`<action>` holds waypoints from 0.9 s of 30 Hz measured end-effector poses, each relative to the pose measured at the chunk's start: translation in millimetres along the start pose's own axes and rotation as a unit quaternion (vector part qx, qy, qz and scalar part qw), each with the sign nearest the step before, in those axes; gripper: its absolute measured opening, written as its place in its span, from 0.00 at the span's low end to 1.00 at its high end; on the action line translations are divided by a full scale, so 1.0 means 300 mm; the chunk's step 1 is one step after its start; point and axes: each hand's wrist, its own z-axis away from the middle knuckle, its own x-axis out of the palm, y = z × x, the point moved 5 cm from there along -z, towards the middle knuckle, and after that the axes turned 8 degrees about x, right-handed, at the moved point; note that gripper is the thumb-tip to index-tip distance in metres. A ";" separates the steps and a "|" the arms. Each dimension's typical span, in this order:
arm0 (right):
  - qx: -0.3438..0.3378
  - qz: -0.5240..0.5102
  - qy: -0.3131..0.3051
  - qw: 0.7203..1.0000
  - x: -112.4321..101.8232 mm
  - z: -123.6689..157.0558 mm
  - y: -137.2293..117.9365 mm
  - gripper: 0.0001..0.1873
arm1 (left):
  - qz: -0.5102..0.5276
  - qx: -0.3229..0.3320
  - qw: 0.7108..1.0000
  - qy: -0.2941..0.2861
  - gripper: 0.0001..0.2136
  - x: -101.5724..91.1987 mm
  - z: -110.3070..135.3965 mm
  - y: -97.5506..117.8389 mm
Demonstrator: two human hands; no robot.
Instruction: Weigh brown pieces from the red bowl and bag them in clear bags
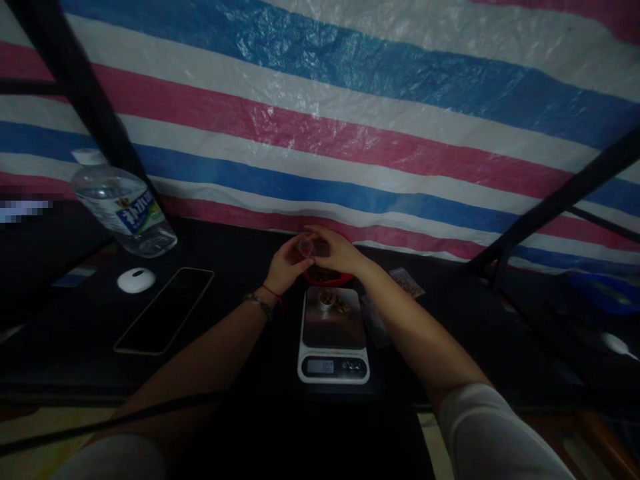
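My left hand (286,265) and my right hand (340,253) meet over a red bowl (345,277) holding small dark pieces. Between their fingers is a small clear plastic bag (305,246); its outline is faint in the dim light. Just in front of the bowl stands a white kitchen scale (334,357) with a lit display. On its metal plate sits a small white cup (327,303) filled with brownish bits, and a few loose yellowish bits (343,306) lie beside it.
Right of the scale lie a clear bag (376,321) and another bag with small bits (407,283). At left are a phone (165,311), a white oval object (136,280) and a large plastic bottle (125,207). A striped sheet (320,147) hangs behind the black table.
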 end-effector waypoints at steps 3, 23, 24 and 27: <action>0.006 -0.044 0.008 0.999 0.004 0.017 0.009 0.37 | -0.057 0.043 0.997 0.020 0.28 -0.014 -0.001 0.028; 0.158 -0.240 0.196 0.938 -0.015 0.206 0.227 0.11 | -0.041 -0.008 0.998 -0.043 0.25 0.013 0.001 0.027; 0.162 -0.239 0.201 0.936 -0.009 0.211 0.242 0.10 | -0.031 -0.026 0.999 -0.034 0.24 0.013 0.001 0.014; 0.172 -0.226 0.221 0.933 0.001 0.217 0.271 0.09 | -0.043 -0.050 0.998 0.006 0.22 0.002 -0.002 -0.004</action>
